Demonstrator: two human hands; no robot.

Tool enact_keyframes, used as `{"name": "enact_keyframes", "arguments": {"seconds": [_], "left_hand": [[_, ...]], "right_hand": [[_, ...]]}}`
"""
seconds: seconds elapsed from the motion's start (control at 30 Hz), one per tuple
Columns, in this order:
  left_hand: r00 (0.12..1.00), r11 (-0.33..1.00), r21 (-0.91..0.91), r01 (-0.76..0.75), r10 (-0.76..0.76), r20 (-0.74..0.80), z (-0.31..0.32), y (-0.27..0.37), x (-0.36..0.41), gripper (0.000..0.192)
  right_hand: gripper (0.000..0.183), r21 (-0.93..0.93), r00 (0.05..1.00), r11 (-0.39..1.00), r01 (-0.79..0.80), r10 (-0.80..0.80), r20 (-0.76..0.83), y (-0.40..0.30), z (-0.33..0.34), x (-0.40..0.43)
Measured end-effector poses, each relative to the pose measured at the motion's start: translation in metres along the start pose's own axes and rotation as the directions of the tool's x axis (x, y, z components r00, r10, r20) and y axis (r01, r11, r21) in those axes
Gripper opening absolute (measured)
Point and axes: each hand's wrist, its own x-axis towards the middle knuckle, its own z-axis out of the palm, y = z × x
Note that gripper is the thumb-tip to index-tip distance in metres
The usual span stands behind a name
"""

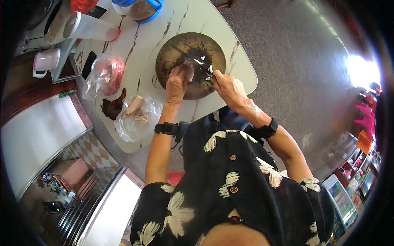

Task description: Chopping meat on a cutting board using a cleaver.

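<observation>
A round, dark-stained chopping board [190, 89] lies on the marble-patterned table. My left hand [178, 80] holds a pale piece of food [189, 71], perhaps meat or fat, against the board; its fingers are curled. My right hand [226, 86] grips a dark-bladed knife [181, 53], which slants across the board towards the upper left, close beside the pale piece. Small whitish bits [208, 78] lie on the board near the blade. Left of the board, an open clear plastic bag [129, 129] has light tan pieces [134, 106] on it.
A clear bag with something red [115, 75], a dark crumpled cloth or bag [114, 107] and a black phone [89, 65] lie on the table's left. A translucent container [92, 29] and a blue-lidded jug [140, 10] stand towards the far side. The table's edge [256, 80] curves at right.
</observation>
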Motion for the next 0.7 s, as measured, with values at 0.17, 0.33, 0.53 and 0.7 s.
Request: {"name": "enact_keyframes", "arguments": {"seconds": [0.17, 0.33, 0.53, 0.7], "left_hand": [[0.997, 0.998, 0.035, 0.043, -0.045, 0.059, 0.005, -0.008, -0.002, 0.025], [0.992, 0.998, 0.054, -0.043, 0.036, 0.119, 0.010, -0.017, 0.004, 0.030], [0.990, 0.996, -0.080, -0.032, 0.042, 0.131, -0.001, -0.013, 0.009, 0.023], [0.990, 0.988, -0.116, -0.098, 0.109, 0.091, 0.001, -0.020, 0.000, 0.022]], "right_hand": [[0.012, -0.080, 0.999, 0.997, 0.024, -0.021, 0.034, -0.007, -0.002, -0.016], [0.012, -0.137, 1.000, 0.991, -0.012, 0.015, 0.016, -0.015, 0.015, -0.013], [0.012, -0.114, 0.999, 0.993, -0.040, 0.043, 0.031, -0.018, 0.021, 0.020], [0.008, -0.114, 0.998, 0.992, 0.055, -0.052, 0.029, -0.011, 0.007, -0.006]]}}
